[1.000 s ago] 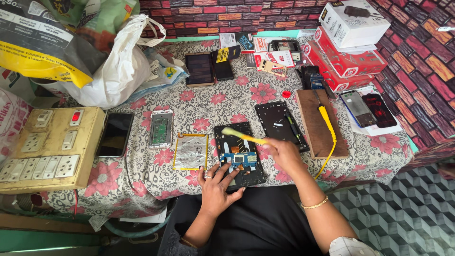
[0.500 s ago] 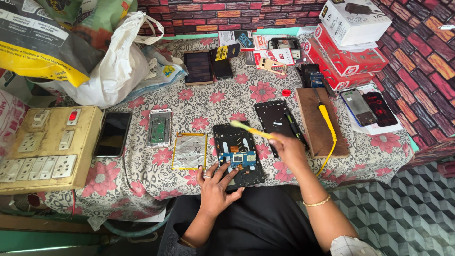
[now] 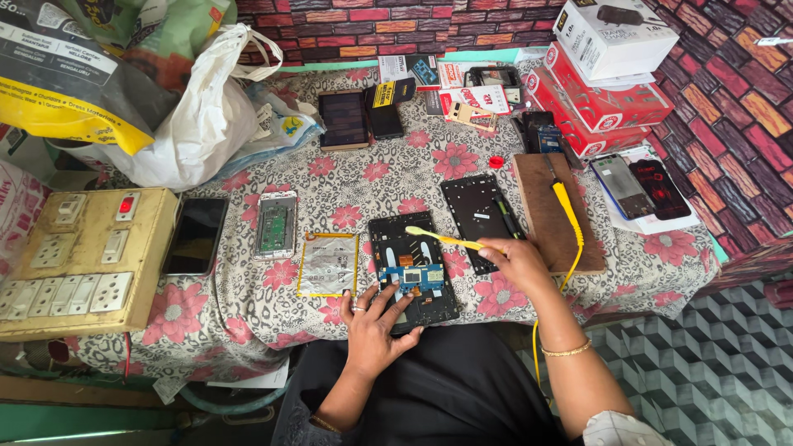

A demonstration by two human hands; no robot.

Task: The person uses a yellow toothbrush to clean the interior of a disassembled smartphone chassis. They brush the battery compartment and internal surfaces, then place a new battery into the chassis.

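An opened black tablet body point(image 3: 410, 268) with a blue circuit board point(image 3: 413, 277) lies at the near table edge. My left hand point(image 3: 372, 322) rests on its lower left corner, fingers spread, pinning it down. My right hand point(image 3: 519, 263) grips a yellow toothbrush point(image 3: 442, 239) whose bristle end hovers over the tablet's upper part. A silver battery point(image 3: 328, 264) with a yellow border lies just left of the tablet. A black back cover point(image 3: 479, 211) lies to its right.
A wooden board point(image 3: 551, 216) with a yellow cable point(image 3: 572, 221) sits right of the cover. A phone frame point(image 3: 275, 224), a dark phone point(image 3: 195, 234) and a switchboard point(image 3: 78, 260) lie left. White bag point(image 3: 188, 124), boxes point(image 3: 613, 74) and more phones point(image 3: 640, 183) line the back and right.
The view shifted slightly. My right hand with the toothbrush has barely moved over the tablet; my left hand stays on the tablet's corner.
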